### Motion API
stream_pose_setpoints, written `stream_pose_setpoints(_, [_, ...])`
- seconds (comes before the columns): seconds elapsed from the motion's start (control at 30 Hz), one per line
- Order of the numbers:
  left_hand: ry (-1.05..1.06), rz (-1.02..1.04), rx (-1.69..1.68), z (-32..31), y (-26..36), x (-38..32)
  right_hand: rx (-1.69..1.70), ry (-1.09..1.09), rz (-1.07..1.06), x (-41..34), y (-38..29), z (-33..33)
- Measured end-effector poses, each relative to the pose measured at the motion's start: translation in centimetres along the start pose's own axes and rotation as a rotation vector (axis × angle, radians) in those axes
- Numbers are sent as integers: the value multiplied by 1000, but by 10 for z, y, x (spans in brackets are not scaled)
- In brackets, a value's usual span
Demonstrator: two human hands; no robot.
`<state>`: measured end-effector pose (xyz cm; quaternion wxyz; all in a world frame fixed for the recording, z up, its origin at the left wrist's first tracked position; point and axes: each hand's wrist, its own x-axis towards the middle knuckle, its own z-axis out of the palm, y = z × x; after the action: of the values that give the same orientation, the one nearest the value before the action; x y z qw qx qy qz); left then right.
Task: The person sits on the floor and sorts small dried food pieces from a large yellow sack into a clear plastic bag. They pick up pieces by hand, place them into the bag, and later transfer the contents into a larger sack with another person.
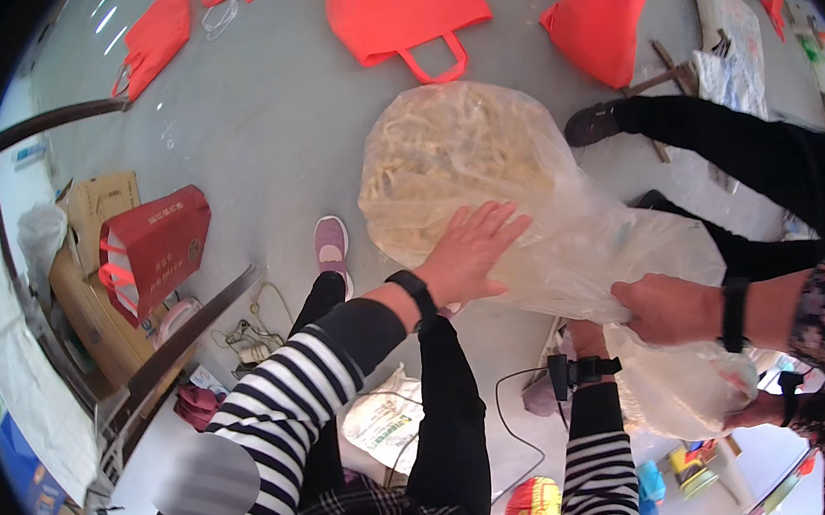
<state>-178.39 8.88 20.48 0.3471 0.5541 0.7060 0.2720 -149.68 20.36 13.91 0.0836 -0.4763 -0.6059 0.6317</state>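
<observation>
A large clear plastic bag (461, 149) full of pale yellowish pieces lies on the grey floor. My left hand (469, 252) rests flat on its side with the fingers spread. My right hand (588, 340) is beneath the gathered part of the bag, and its fingers are hidden by the plastic. A second person's hand (656, 306) grips the bag's loose upper part from the right. Below it, that person's other hand (750, 414) is at another piece of clear plastic bag (693, 385).
Red fabric bags (408, 8) lie along the far floor. The other person's legs (741, 149) stand at right. At left are a dark red paper bag (164, 250), cardboard boxes (106, 199), a metal frame (186, 332) and cords (249, 338). A white sack (388, 421) lies near my legs.
</observation>
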Motion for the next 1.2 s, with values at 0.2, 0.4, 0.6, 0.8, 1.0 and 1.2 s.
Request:
stream_pose_setpoints(0.2, [-369, -97, -380, 46, -49, 39, 387, -176, 119, -15, -37, 56])
stream_pose_setpoints(0.4, [-437, -242, -1005, 53, -72, -17, 509, -110, 224, -30, -78, 95])
stream_pose_setpoints(0.6, [65, -244, -928, 2, -64, -35, 577, 79, 271, -27, -63, 120])
stream_pose_setpoints(0.8, [113, -335, -788, -45, -30, -9, 682, 232, 295, -6, -39, 131])
stream_pose_setpoints(1.0, [151, 3, -270, -76, -28, -15, 857, 348, 222, 38, -18, 144])
stream_pose_setpoints(1.2, [414, -486, -522, -48, -137, -42, 1269, 381, 277, 62, -25, 158])
